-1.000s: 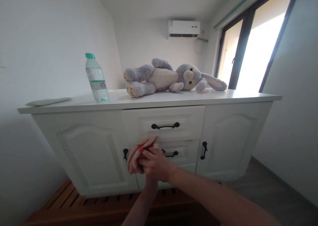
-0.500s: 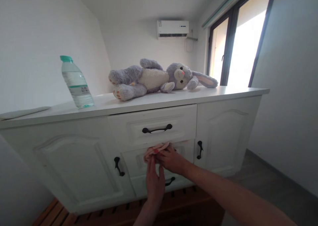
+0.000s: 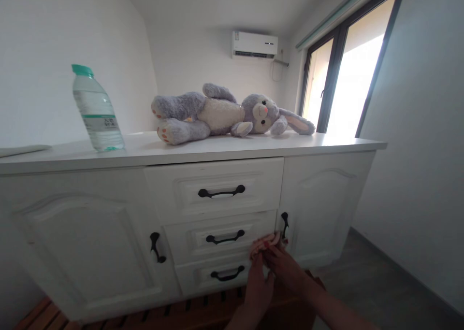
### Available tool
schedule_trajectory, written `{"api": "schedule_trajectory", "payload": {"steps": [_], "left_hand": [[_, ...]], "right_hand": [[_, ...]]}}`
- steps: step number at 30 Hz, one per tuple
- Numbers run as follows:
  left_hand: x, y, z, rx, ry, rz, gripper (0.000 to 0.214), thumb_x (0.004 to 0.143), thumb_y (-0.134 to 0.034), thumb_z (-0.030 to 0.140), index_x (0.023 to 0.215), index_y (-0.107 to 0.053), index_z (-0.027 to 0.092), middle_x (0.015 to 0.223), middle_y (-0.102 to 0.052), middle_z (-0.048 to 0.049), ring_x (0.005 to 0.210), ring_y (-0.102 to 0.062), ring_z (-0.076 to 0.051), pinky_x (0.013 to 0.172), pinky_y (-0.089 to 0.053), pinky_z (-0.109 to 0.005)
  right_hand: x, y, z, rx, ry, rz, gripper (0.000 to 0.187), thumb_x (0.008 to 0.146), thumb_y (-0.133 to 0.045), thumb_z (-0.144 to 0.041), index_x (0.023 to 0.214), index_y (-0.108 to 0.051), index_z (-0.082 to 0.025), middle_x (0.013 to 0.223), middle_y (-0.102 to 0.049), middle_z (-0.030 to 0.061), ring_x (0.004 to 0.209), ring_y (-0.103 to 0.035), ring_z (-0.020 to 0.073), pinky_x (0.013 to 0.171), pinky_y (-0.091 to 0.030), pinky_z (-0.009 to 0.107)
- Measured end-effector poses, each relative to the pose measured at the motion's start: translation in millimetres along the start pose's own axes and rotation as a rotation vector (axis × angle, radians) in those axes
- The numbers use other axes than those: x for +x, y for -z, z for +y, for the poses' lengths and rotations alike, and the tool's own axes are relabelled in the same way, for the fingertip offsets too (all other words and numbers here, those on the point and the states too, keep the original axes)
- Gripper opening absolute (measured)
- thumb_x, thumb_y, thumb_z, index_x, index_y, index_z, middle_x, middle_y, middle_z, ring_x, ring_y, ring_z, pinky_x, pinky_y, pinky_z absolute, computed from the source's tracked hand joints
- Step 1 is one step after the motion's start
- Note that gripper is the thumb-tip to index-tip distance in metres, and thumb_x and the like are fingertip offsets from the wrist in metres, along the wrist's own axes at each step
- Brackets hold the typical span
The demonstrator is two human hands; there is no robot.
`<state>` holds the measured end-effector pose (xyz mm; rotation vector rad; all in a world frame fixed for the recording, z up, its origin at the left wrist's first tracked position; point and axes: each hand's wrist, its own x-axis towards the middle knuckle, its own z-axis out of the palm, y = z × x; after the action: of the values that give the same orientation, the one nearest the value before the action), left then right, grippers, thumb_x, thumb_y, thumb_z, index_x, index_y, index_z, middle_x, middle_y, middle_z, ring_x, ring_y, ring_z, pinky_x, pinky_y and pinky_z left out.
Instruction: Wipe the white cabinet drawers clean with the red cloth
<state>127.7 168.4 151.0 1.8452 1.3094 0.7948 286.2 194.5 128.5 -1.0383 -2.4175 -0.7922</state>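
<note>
A bunched pink cloth [image 3: 261, 244] is pressed against the white cabinet [image 3: 250, 219], at the right side of the middle drawer and just below the right door's black handle [image 3: 284, 223]. My right hand [image 3: 284, 267] grips the cloth from the right, fingers closed into its folds. Close beside it, my left hand [image 3: 258, 282] holds the cloth's lower left part with its fingertips. The middle drawer's handle [image 3: 225, 236] shows in full, left of the cloth.
On the cabinet top lie a grey plush rabbit [image 3: 221, 115] and, farther left, a standing water bottle [image 3: 97, 112] with a green cap. A flat pale object [image 3: 25, 150] rests at the left end. Wooden slats [image 3: 203, 302] run below the cabinet. A window [image 3: 348, 69] is at right.
Both hands and the cloth have moved right and down, from over the middle drawer's handle to the drawer's right edge. That handle is now uncovered. The camera view has shifted slightly.
</note>
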Motion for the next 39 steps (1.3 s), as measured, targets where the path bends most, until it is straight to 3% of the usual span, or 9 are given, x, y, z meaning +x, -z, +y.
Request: {"api": "schedule_trajectory", "payload": {"steps": [3, 6, 12, 15, 17, 20, 24, 31, 39], "left_hand": [[-5, -1.8, -38, -0.011, 0.014, 0.021, 0.065, 0.079, -0.051, 0.015, 0.141, -0.047, -0.003, 0.152, -0.048, -0.0268, 0.144, -0.044, -0.032, 0.123, -0.032, -0.047], [-11, 20.0, -67, -0.069, 0.017, 0.142, 0.062, 0.082, -0.050, 0.021, 0.140, -0.050, 0.000, 0.150, -0.052, -0.0260, 0.142, -0.047, -0.031, 0.122, -0.034, -0.047], [-42, 117.5, -146, -0.082, 0.098, 0.483, 0.051, 0.082, -0.051, 0.026, 0.129, -0.062, 0.009, 0.145, -0.059, -0.0228, 0.140, -0.049, -0.033, 0.121, -0.034, -0.052], [-56, 166.1, -166, -0.093, 0.151, 0.589, 0.044, 0.079, -0.057, 0.025, 0.120, -0.068, 0.015, 0.137, -0.067, -0.0190, 0.134, -0.055, -0.035, 0.117, -0.039, -0.055], [-59, 192.5, -155, -0.052, 0.133, 0.627, 0.044, 0.080, -0.056, 0.025, 0.120, -0.068, 0.014, 0.134, -0.068, -0.0208, 0.131, -0.058, -0.037, 0.114, -0.042, -0.056], [-57, 223.5, -111, 0.095, -0.021, 0.701, 0.049, 0.086, -0.049, 0.025, 0.132, -0.061, 0.012, 0.141, -0.062, -0.0221, 0.135, -0.054, -0.033, 0.114, -0.043, -0.055], [-50, 237.7, -68, 0.241, -0.291, 0.775, 0.052, 0.090, -0.042, 0.018, 0.141, -0.052, 0.019, 0.149, -0.057, -0.0143, 0.141, -0.049, -0.025, 0.120, -0.039, -0.049], [-28, 186.1, -66, 0.390, -0.268, 0.599, 0.051, 0.085, -0.043, 0.010, 0.134, -0.054, 0.005, 0.137, -0.064, -0.0241, 0.131, -0.058, -0.032, 0.111, -0.049, -0.053], [11, 139.7, 27, 0.365, -0.392, 0.191, 0.052, 0.086, -0.044, 0.012, 0.136, -0.052, 0.002, 0.134, -0.065, -0.0236, 0.128, -0.058, -0.031, 0.115, -0.044, -0.049]], "right_hand": [[-5, -36, -24, 0.018, -0.038, 0.027, 0.033, 0.086, -0.065, -0.022, 0.119, -0.070, -0.022, 0.115, -0.073, 0.0038, 0.114, -0.061, 0.0244, 0.098, -0.051, 0.041], [22, -51, -52, 0.081, -0.046, -0.019, 0.037, 0.087, -0.066, -0.023, 0.124, -0.067, -0.022, 0.120, -0.072, 0.0049, 0.114, -0.059, 0.0251, 0.097, -0.051, 0.043], [136, -81, -154, 0.318, 0.014, 0.001, 0.034, 0.094, -0.059, -0.033, 0.126, -0.062, -0.022, 0.120, -0.070, 0.0016, 0.114, -0.057, 0.0237, 0.098, -0.050, 0.044], [187, -83, -189, 0.367, 0.042, 0.007, 0.027, 0.093, -0.061, -0.032, 0.118, -0.065, -0.021, 0.114, -0.072, 0.0004, 0.110, -0.058, 0.0238, 0.095, -0.050, 0.043], [215, -66, -193, 0.350, 0.056, 0.026, 0.023, 0.091, -0.064, -0.029, 0.110, -0.067, -0.018, 0.108, -0.073, 0.0017, 0.108, -0.058, 0.0245, 0.091, -0.050, 0.042], [246, -18, -177, 0.294, 0.009, 0.125, 0.026, 0.094, -0.058, -0.028, 0.116, -0.065, -0.015, 0.114, -0.070, 0.0061, 0.110, -0.054, 0.0261, 0.093, -0.049, 0.042], [258, 33, -155, 0.255, -0.077, 0.205, 0.034, 0.099, -0.050, -0.029, 0.129, -0.058, -0.016, 0.124, -0.064, 0.0103, 0.110, -0.051, 0.0270, 0.095, -0.048, 0.045], [210, 32, -123, 0.210, -0.075, 0.049, 0.033, 0.092, -0.059, -0.021, 0.124, -0.060, -0.010, 0.113, -0.068, 0.0122, 0.108, -0.054, 0.0275, 0.096, -0.050, 0.045], [144, 61, -49, 0.063, -0.204, 0.071, 0.033, 0.089, -0.054, -0.005, 0.121, -0.063, -0.009, 0.103, -0.070, 0.0110, 0.098, -0.062, 0.0258, 0.097, -0.054, 0.044]]}}
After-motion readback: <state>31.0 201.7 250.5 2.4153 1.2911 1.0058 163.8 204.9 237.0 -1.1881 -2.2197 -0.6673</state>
